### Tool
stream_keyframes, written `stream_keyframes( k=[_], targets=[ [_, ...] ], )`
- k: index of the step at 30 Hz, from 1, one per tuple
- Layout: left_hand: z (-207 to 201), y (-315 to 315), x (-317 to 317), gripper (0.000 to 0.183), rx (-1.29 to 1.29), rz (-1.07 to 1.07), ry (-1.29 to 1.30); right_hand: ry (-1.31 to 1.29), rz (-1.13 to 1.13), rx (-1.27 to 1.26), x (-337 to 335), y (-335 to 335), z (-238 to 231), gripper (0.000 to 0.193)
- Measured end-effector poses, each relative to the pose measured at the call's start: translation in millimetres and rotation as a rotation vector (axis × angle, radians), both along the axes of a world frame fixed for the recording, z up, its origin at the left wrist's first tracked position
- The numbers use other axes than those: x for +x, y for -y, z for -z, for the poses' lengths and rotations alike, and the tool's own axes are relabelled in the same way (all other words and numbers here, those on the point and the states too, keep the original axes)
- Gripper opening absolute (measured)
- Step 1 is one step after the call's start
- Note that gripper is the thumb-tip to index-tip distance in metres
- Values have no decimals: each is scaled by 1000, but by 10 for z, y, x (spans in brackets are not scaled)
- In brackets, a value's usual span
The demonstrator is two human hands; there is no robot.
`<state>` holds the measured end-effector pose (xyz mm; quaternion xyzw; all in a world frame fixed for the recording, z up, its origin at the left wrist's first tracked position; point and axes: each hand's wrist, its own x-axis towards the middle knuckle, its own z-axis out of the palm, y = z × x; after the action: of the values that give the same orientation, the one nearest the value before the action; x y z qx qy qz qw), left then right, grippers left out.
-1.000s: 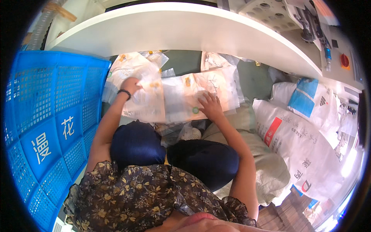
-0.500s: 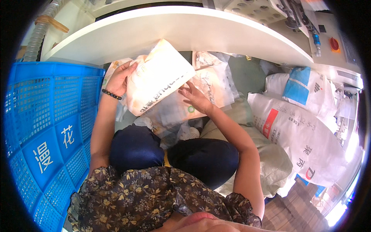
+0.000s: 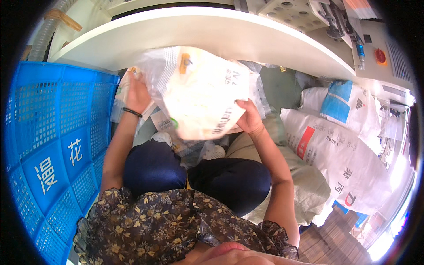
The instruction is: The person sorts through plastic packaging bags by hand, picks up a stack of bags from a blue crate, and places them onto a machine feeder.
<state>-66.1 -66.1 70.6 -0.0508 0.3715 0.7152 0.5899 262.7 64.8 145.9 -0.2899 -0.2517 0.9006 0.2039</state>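
Observation:
A pale printed plastic bag (image 3: 201, 97) with a clear striped end is held up over my knees, tilted, its middle bright with glare. My right hand (image 3: 251, 117) grips its right edge, the thumb on top and the other fingers hidden beneath. My left hand (image 3: 139, 93), with a dark beaded bracelet, is beside the clear left end. Its fingers are blurred and partly hidden, so whether they hold the bag does not show. More flat printed bags (image 3: 260, 90) lie behind and below the raised one.
A tall blue mesh crate (image 3: 59, 128) stands on the left. A white machine panel (image 3: 212, 26) spans the far side. Stuffed white woven sacks (image 3: 335, 150) and a greenish sack (image 3: 287, 176) lie to the right, with stacked brown cardboard (image 3: 335, 238) at the lower right.
The plastic bag has swung right and turned, so its clear striped end shows. My right hand has moved right and taken its right edge. My left hand has shifted slightly down.

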Motion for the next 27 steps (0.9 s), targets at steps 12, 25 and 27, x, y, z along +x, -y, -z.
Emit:
stream_keyframes(
  k=[12,25,27],
  targets=[
    [62,-122,274,43,-21,540,-33,344,164,142,211,-60,363,32],
    [-121,-138,410,78,251,748,50,291,30,-108,921,-64,786,89],
    [-203,-132,396,83,254,765,39,254,-43,-29,1083,-147,745,77]
  ],
)
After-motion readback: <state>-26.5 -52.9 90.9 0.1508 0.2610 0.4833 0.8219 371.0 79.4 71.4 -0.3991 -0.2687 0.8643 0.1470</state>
